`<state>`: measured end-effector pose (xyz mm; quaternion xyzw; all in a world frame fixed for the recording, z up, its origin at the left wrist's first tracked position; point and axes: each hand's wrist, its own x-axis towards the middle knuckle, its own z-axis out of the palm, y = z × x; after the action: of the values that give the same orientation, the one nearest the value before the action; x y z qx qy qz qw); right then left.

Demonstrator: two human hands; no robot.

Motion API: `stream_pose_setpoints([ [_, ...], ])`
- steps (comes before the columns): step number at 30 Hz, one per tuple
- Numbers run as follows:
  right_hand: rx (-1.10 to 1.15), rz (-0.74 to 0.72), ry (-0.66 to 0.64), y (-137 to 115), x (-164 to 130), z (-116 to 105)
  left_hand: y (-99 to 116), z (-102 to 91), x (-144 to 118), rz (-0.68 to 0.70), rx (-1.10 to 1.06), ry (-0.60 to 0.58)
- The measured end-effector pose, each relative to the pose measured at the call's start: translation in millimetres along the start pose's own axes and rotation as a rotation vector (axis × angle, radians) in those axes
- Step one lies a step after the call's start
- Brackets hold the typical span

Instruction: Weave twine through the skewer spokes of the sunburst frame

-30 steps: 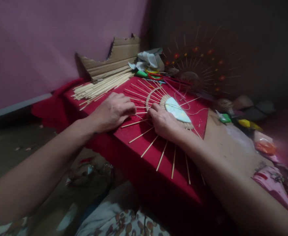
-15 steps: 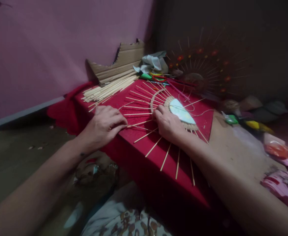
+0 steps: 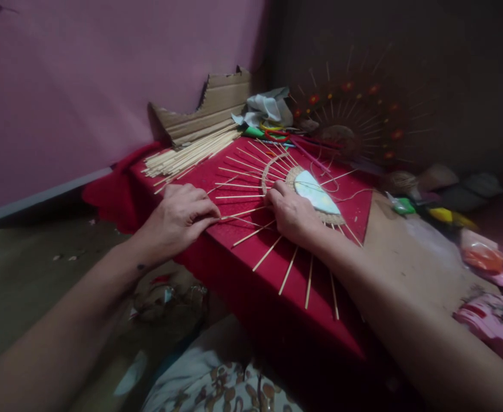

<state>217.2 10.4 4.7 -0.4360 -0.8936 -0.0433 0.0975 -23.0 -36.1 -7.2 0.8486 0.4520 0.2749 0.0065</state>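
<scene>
right hand (image 3: pixel 292 214) pinches the stick fan (image 3: pixel 291 176) beside its faintly mottled panel (image 3: pixel 313 198)

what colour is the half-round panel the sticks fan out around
The panel is pale aqua, seen best in the head view.

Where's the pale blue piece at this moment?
In the head view, the pale blue piece sits right of centre, bordered by the woven band, beside the right hand.

Radiating sticks (image 3: pixel 267 253) tan; half-disc (image 3: pixel 315 193) pale blue; cloth (image 3: pixel 242 292) red; wall (image 3: pixel 105 68) pink; garment (image 3: pixel 229 389) brown-spotted white.
</scene>
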Motion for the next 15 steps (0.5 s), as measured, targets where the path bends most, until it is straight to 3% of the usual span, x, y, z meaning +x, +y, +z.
stream_pose_setpoints([
  [8,-0.005,-0.006,-0.005,1,-1,0,-1,-6.8,-6,0.022,-0.006,-0.019],
  [15,0.01,-0.001,0.007,2,-2,-1,3,0.5,8,-0.036,0.23,0.051],
])
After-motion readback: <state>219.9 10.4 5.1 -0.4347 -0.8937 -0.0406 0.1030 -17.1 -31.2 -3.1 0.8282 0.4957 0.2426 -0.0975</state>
